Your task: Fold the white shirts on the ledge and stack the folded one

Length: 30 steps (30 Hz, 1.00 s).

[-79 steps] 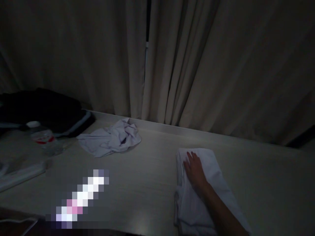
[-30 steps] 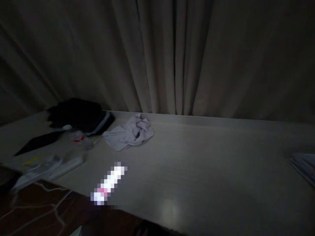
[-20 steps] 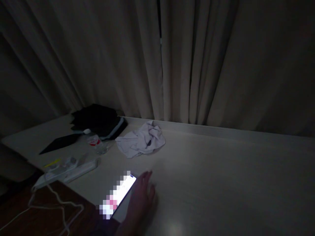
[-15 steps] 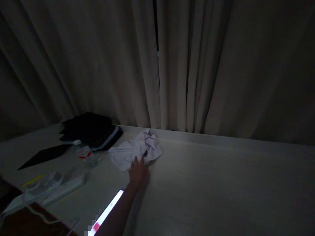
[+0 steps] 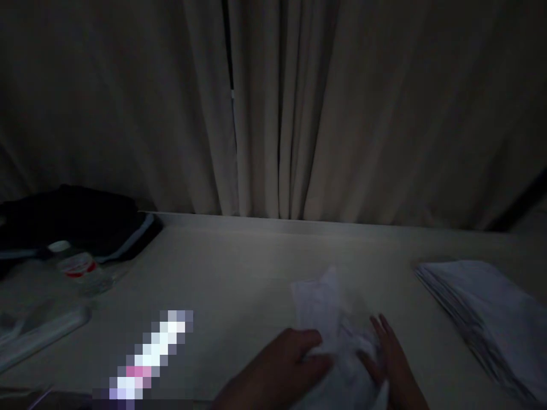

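Note:
A crumpled white cloth (image 5: 318,304), perhaps a garment, is bunched up near the front of the pale table. My left hand (image 5: 294,361) pinches its left side between thumb and fingers. On the cloth's right side is my right hand (image 5: 395,361); its thumb presses over the fabric while the other fingers stretch along the outer edge. The cloth's lower part runs out of the bottom of the view. Dim light and motion blur hide the finer finger contact.
A folded stack of whitish fabric (image 5: 487,319) lies at the right. On the left are a dark clothing pile (image 5: 72,216), a clear plastic bottle (image 5: 83,267) with a red-and-white label, and a pale flat object (image 5: 47,336). A bright blurred strip (image 5: 149,353) glows front left. Curtains (image 5: 265,114) hang behind.
The white cloth has come from the table's back toward me, now between both hands. My right hand has entered the view. The view has turned right, showing the folded stack.

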Available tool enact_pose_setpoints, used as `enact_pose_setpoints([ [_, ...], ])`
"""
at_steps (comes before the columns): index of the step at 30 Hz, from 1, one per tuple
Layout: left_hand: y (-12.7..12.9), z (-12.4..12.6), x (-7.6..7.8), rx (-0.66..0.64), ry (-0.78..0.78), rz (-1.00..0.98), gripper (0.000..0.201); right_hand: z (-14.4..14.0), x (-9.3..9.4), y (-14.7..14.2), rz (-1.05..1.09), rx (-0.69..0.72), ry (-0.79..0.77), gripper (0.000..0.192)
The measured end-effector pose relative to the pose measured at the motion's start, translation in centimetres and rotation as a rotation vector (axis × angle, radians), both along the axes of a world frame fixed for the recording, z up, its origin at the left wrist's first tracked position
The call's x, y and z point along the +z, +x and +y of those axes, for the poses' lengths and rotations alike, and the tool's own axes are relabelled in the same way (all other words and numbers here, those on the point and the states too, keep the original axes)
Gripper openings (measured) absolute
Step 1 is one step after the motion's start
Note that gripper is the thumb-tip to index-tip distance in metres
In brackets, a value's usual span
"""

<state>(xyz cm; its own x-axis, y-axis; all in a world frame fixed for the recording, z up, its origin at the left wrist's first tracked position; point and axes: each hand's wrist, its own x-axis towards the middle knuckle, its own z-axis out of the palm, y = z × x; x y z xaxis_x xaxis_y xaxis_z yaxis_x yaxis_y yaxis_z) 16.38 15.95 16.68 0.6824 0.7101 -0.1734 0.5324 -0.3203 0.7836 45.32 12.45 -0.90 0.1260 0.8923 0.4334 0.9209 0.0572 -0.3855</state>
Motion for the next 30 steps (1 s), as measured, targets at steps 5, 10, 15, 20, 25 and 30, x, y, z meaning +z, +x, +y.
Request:
enact_pose_setpoints([
  [5,-4.7,-1.1,5.3,0.178,0.185,0.037,0.038,-1.6,4.3,-3.4,0.240,0.181,-0.297,0.031],
  [10,-8.2,0.1,8.1,0.423,0.378,-0.111,0.039,-2.8,11.7,-2.6,0.121,0.166,-0.337,0.028],
  [15,-10.1,2.5,10.6,0.502,0.612,-0.052,0.040,0.7,22.3,0.6,-0.225,0.048,-0.179,0.027],
  [20,-10.1,5.2,17.6,0.702,0.961,0.168,0.047,2.8,37.5,-0.9,-0.290,-0.218,0.254,0.025],
  [25,-11.3,5.2,22.2,1.003,1.210,-0.251,0.054,0.2,45.0,-3.0,-0.191,-0.089,0.863,0.059],
  [30,-14.5,7.6,16.1,0.946,0.906,-0.006,0.056,2.8,36.9,-1.1,0.094,-0.034,0.597,0.026],
])
